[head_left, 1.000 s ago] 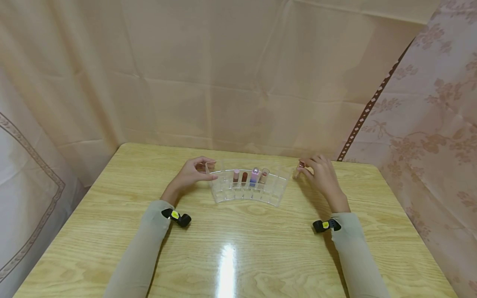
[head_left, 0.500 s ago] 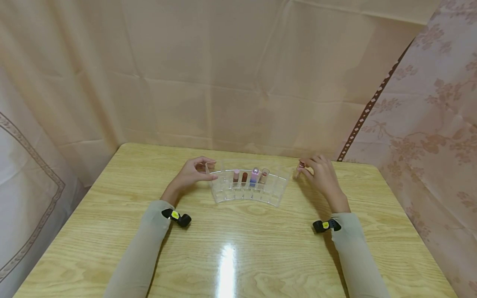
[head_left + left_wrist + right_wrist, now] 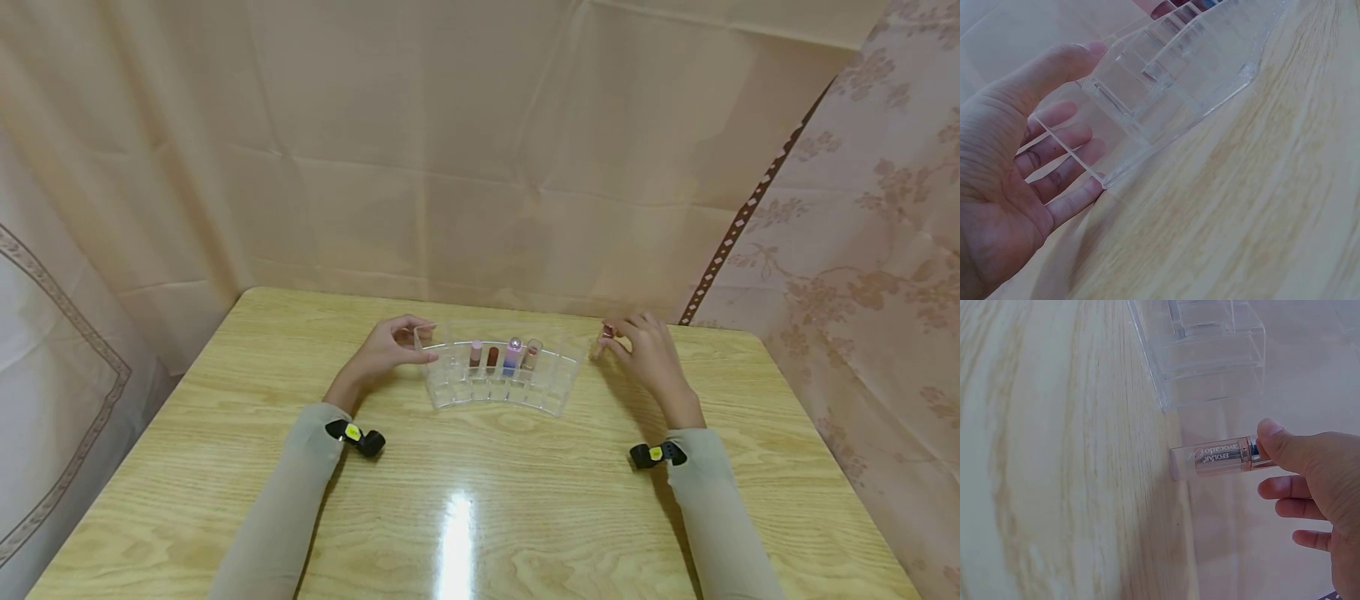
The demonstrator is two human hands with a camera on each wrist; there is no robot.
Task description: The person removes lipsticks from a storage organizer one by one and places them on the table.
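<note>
A clear, curved, stepped lipstick organizer (image 3: 495,400) stands on the table. Upright in its slots are a pink-capped lipstick (image 3: 476,353), a dark red one (image 3: 492,358), a purple-and-blue one (image 3: 512,357) and a clear-capped one (image 3: 531,355). My left hand (image 3: 390,343) holds the organizer's left end, its thumb (image 3: 1063,69) on the near edge and its fingers behind the clear side wall. To the right of the organizer, my right hand (image 3: 645,346) pinches the upper end of a clear pinkish lipstick (image 3: 1219,456) between thumb and fingers. That lipstick is upright, its lower end at the tabletop.
A wood-grain table (image 3: 525,500) spans the scene, with a beige curtain (image 3: 480,167) behind its far edge. Floral cloth (image 3: 885,250) hangs at the right and white cloth (image 3: 60,375) at the left. Black cameras (image 3: 367,442) are strapped to both wrists.
</note>
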